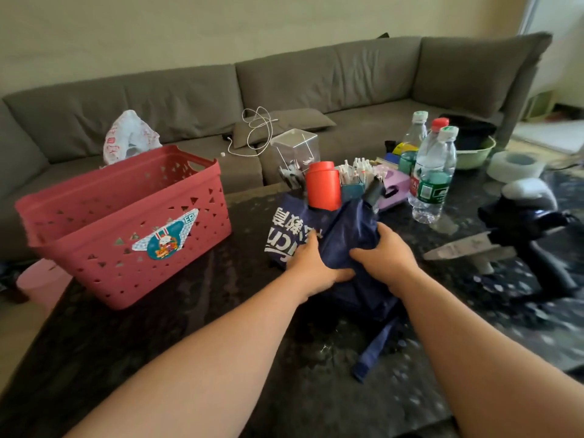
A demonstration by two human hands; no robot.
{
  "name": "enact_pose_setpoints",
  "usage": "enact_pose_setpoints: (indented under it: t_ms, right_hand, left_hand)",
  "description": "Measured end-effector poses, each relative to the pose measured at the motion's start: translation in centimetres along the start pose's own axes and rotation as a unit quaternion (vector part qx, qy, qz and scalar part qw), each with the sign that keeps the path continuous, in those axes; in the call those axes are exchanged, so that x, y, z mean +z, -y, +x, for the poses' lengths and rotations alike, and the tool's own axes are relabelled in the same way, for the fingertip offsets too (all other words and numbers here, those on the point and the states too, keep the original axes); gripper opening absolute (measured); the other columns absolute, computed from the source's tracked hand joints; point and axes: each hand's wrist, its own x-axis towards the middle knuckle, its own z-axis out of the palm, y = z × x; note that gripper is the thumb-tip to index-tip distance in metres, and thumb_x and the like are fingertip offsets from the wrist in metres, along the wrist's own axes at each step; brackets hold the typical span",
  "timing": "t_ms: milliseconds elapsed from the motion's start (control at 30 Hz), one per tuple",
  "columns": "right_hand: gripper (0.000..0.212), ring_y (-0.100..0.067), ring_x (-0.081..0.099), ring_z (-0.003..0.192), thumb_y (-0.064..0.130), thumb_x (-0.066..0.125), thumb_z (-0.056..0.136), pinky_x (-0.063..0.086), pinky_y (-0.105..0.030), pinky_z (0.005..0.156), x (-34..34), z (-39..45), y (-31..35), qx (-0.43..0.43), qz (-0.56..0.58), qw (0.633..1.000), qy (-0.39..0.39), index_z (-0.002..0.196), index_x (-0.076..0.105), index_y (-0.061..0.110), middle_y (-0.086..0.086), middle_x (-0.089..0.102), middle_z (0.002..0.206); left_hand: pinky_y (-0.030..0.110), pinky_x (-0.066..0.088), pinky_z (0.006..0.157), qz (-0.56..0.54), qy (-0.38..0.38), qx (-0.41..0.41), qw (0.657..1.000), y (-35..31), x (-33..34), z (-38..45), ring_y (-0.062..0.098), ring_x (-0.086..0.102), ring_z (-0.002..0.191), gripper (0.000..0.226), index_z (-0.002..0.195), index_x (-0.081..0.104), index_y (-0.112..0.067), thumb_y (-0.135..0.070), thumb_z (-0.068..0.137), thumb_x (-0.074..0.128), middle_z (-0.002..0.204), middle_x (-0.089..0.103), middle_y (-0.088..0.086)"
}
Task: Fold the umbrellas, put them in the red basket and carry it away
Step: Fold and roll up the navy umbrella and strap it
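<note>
Count: one navy umbrella (347,238), one red basket (126,216), three water bottles (431,181) at 2 o'clock, one red canister (323,185), two hands.

"EP" on red basket (126,235) sticker (166,238).

The dark blue umbrella (350,235) lies bunched up on the dark table, its cloth loose and crumpled, white letters showing on one flap; its strap trails toward the near edge; the red basket (126,222) stands well apart at the left, with triangle holes and a sticker.
</note>
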Motion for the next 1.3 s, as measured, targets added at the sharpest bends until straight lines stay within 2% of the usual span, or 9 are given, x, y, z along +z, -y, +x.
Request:
enact_pose_setpoints:
  t_ms: [100, 267, 433, 500, 700, 933, 1033, 1167, 1300]
  right_hand:
    - [0.066, -0.038, 0.049, 0.130, 0.050, 0.067, 0.075, 0.043, -0.052, 0.103, 0.2, -0.7, 0.9, -0.015, -0.107, 0.994, 0.025, 0.137, 0.046, 0.045, -0.003, 0.065, 0.130]
    - [0.073, -0.033, 0.054, 0.130, 0.034, 0.064, 0.088, 0.044, -0.053, 0.106, 0.1, -1.3, 1.3, -0.055, -0.112, 0.992, 0.010, 0.154, 0.035, 0.046, 0.003, 0.062, 0.140]
    - [0.070, -0.032, 0.062, 0.116, 0.023, 0.061, 0.082, 0.049, -0.054, 0.102, 0.3, -2.1, 1.7, -0.094, -0.075, 0.993, -0.011, 0.146, 0.042, 0.045, 0.001, 0.068, 0.128]
    - [0.067, -0.031, 0.064, 0.112, 0.016, 0.061, 0.083, 0.052, -0.044, 0.095, 0.5, -2.3, 2.0, -0.124, -0.062, 0.990, -0.029, 0.144, 0.048, 0.040, -0.002, 0.070, 0.125]
    - [0.061, -0.017, 0.065, 0.102, 0.006, 0.064, 0.083, 0.045, -0.026, 0.083, 1.7, -4.1, 3.6, -0.215, 0.025, 0.976, -0.039, 0.138, 0.058, 0.033, 0.005, 0.072, 0.117]
    - [0.048, 0.001, 0.063, 0.100, 0.013, 0.078, 0.080, 0.052, -0.023, 0.093, 3.7, -6.3, 5.8, -0.338, 0.071, 0.938, -0.035, 0.122, 0.067, 0.033, 0.025, 0.066, 0.104]
    - [0.049, 0.000, 0.063, 0.099, 0.027, 0.083, 0.083, 0.053, -0.026, 0.088, 4.4, -6.4, 6.2, -0.352, 0.068, 0.932, -0.056, 0.125, 0.060, 0.039, 0.024, 0.065, 0.103]
    - [0.056, 0.001, 0.059, 0.101, 0.038, 0.078, 0.089, 0.049, -0.022, 0.082, 4.9, -7.0, 6.8, -0.337, 0.075, 0.937, -0.044, 0.134, 0.046, 0.046, 0.017, 0.060, 0.106]
    - [0.063, -0.007, 0.059, 0.100, 0.029, 0.074, 0.093, 0.053, -0.033, 0.084, 5.9, -7.6, 6.7, -0.352, -0.002, 0.936, -0.003, 0.144, 0.040, 0.043, 0.011, 0.056, 0.114]
  left_hand:
    - [0.043, 0.052, 0.106, -0.024, -0.016, -0.027, 0.999, 1.1, 0.2, -0.5, 0.024, 0.060, 0.128, 0.110, 0.151, 0.046, -0.031, -0.064, 0.057, 0.093, 0.141, 0.060, -0.007]
    - [0.041, 0.056, 0.093, 0.097, -0.018, -0.024, 0.995, 0.2, 0.4, -1.4, 0.033, 0.065, 0.111, 0.055, 0.126, 0.059, -0.026, -0.046, 0.078, 0.078, 0.125, 0.068, 0.005]
    - [0.052, 0.038, 0.114, 0.164, -0.021, -0.046, 0.985, 0.3, 0.8, -2.2, 0.041, 0.037, 0.139, 0.083, 0.142, 0.043, -0.037, -0.063, 0.072, 0.080, 0.150, 0.038, 0.009]
    - [0.056, 0.032, 0.116, 0.168, -0.001, -0.052, 0.984, 0.8, 0.3, -2.8, 0.041, 0.029, 0.143, 0.095, 0.144, 0.037, -0.042, -0.068, 0.066, 0.084, 0.152, 0.028, 0.009]
    - [0.046, 0.057, 0.088, 0.060, -0.087, -0.003, 0.994, 1.7, -1.3, -3.6, 0.032, 0.065, 0.110, 0.051, 0.118, 0.055, -0.036, -0.042, 0.073, 0.077, 0.120, 0.066, -0.002]
    - [0.036, 0.059, 0.075, -0.152, -0.143, 0.011, 0.978, 4.8, -4.1, -6.2, 0.013, 0.069, 0.089, 0.032, 0.102, 0.068, -0.034, -0.016, 0.077, 0.077, 0.099, 0.075, -0.009]
    - [0.023, 0.052, 0.070, -0.119, -0.176, 0.011, 0.977, 7.2, -7.0, -8.2, 0.003, 0.064, 0.087, 0.041, 0.109, 0.065, -0.035, -0.012, 0.078, 0.078, 0.102, 0.072, -0.011]
    - [0.034, 0.056, 0.080, -0.023, -0.230, 0.014, 0.973, 10.8, -12.7, -11.6, 0.018, 0.069, 0.095, 0.046, 0.113, 0.068, -0.029, -0.015, 0.072, 0.079, 0.102, 0.075, -0.005]
    - [0.031, 0.045, 0.070, 0.080, -0.242, 0.022, 0.967, 13.5, -18.2, -15.1, 0.019, 0.062, 0.082, 0.036, 0.103, 0.065, -0.025, -0.013, 0.072, 0.079, 0.090, 0.069, -0.006]
